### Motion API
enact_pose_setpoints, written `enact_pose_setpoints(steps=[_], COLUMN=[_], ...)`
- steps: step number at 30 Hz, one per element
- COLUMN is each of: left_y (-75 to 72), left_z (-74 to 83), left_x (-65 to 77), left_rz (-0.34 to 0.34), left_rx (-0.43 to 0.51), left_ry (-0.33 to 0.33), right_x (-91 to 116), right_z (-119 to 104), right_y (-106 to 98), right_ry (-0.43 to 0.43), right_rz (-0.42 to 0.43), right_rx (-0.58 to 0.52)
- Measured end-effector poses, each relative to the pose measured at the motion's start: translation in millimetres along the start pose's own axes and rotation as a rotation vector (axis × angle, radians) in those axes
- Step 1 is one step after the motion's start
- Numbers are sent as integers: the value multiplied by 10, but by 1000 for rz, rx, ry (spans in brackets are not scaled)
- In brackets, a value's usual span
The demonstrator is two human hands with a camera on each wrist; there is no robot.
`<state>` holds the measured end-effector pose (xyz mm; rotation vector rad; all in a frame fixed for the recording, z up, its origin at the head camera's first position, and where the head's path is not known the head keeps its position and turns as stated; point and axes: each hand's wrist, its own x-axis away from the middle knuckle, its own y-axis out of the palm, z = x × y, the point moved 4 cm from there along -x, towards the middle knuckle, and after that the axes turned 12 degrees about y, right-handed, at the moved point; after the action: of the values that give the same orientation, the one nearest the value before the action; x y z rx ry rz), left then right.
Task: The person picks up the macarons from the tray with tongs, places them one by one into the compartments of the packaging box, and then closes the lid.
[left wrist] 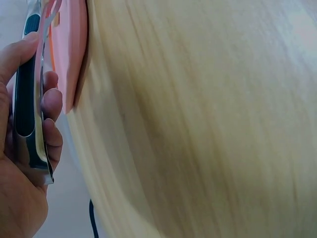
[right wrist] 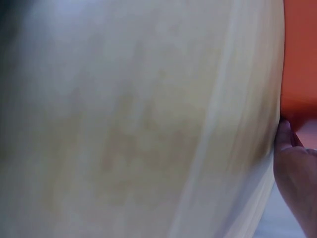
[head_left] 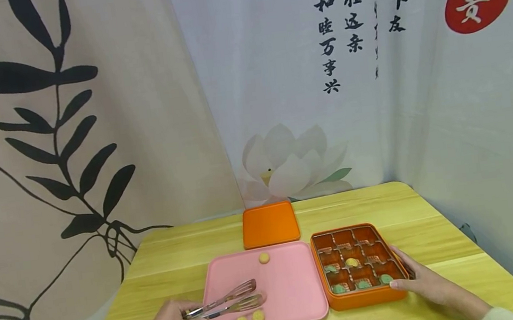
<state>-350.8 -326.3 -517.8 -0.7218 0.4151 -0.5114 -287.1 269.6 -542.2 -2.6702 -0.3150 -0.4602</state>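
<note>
Metal food tongs (head_left: 232, 300) with dark grip pads are held in my left hand (head_left: 175, 319), thumb on one arm and fingers curled round the other in the left wrist view. Their slotted ends stand apart over the pink tray (head_left: 298, 304). On that tray, two round yellow cookies (head_left: 258, 318) lie near the front edge, and another cookie (head_left: 264, 258) lies at the back. My right hand (head_left: 427, 280) holds the right front corner of an orange box (head_left: 365, 299), its thumb at the rim. Inside the box's clear divided insert are a yellow cookie (head_left: 352, 262) and several green pieces (head_left: 363, 284).
An orange lid (head_left: 270, 225) lies flat behind the pink tray. Everything stands on a light wooden table (head_left: 154, 263) with rounded corners. Printed cloth (head_left: 159, 113) hangs behind the table and on both sides.
</note>
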Motion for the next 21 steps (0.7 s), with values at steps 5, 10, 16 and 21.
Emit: enact_pose_setpoints(steps=[5, 10, 16, 21], left_y=[36, 61, 76, 79], left_z=[-26, -18, 4, 10], left_x=[-15, -20, -34, -39], left_rz=[6, 16, 22, 29], left_rx=[-6, -9, -21, -25], left_ry=[0, -7, 7, 4], right_x=[-11, 1, 3, 2], right_z=[2, -10, -20, -10], right_y=[-2, 3, 6, 6], right_ry=[-29, -36, -19, -4], right_rz=[2, 4, -4, 0], right_rx=[-9, -3, -10, -5])
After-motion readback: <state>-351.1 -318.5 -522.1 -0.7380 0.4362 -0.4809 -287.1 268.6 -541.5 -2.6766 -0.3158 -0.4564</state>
